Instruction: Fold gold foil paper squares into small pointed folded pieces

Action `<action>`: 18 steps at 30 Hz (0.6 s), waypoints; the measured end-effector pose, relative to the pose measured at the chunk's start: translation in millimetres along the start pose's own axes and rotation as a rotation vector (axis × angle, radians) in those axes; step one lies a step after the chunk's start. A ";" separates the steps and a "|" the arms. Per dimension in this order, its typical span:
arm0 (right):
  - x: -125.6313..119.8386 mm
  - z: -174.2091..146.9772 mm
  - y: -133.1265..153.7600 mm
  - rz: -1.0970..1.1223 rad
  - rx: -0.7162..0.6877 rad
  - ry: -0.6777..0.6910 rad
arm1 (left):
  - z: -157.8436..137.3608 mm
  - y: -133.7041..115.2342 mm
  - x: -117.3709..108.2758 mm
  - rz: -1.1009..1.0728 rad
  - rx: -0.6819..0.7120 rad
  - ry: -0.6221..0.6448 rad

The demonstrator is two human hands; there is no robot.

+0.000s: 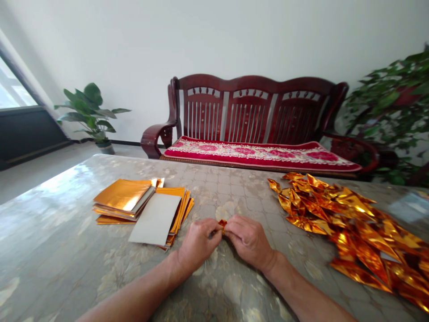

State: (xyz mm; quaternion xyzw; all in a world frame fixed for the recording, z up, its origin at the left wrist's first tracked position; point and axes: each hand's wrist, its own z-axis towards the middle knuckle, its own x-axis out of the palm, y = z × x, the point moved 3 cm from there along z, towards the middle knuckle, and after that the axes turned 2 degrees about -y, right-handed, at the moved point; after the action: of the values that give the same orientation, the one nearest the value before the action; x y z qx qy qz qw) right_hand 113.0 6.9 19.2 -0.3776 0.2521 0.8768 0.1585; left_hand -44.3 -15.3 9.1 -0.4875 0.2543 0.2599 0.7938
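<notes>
Between my two hands is a small piece of gold foil paper (222, 225), mostly covered by my fingers. My left hand (200, 239) pinches its left end, thumb and fingers closed. The right end is pinched by my right hand (250, 241), its fingers curled together. Left of my hands lie stacks of foil sheets: one shows shiny gold faces (122, 194), and the nearer one has a pale grey sheet (157, 219) on top. To the right spreads a heap of folded gold foil pieces (345, 210) with pointed ends.
A patterned cover lies over the table (110, 277). Beyond its far edge stands a dark red wooden bench (248, 112) with a red floral cushion (261, 153). Potted plants stand at left (90, 109) and right (395, 107). A clear plastic item (410, 206) lies at the table's right.
</notes>
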 end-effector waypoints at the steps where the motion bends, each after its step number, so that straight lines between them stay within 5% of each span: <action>1: 0.3 -0.4 0.6 -0.007 0.000 0.001 | -0.5 -0.6 0.4 0.014 0.008 0.003; 10: 2.5 -1.7 2.6 -0.012 0.001 -0.033 | -4.2 0.9 3.0 0.051 0.016 0.014; 18: 5.2 -5.4 -8.7 0.111 0.220 -0.110 | 2.8 4.7 -4.5 -0.083 -0.089 -0.025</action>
State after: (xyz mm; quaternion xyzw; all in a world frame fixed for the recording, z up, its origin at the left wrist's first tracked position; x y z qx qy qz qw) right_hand 116.8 11.5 9.3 -0.2947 0.3582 0.8706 0.1639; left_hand -50.3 -11.6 10.2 -0.5291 0.2124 0.2439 0.7845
